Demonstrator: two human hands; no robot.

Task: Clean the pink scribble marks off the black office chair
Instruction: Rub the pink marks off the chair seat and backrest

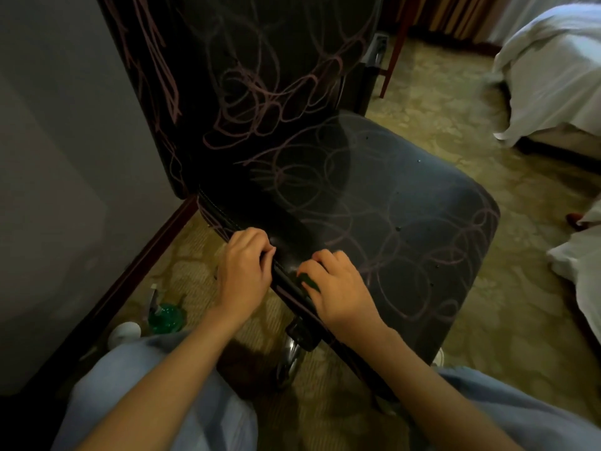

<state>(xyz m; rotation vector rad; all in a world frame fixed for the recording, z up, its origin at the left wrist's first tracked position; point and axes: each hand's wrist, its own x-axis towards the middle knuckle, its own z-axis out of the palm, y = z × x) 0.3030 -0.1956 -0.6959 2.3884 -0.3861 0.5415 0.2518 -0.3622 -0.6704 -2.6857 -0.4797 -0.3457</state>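
The black office chair fills the middle of the view, with pink scribble marks looping over its backrest and seat. My left hand grips the seat's near edge, fingers curled over it. My right hand rests on the seat just to the right and holds a small dark green thing, mostly hidden under the fingers. The patch of seat between and above the hands looks darker, with fewer marks.
A green spray bottle and a white round object stand on the patterned carpet at the lower left, by a grey wall with dark skirting. A bed with white sheets is at the upper right. My knees in blue cloth frame the bottom.
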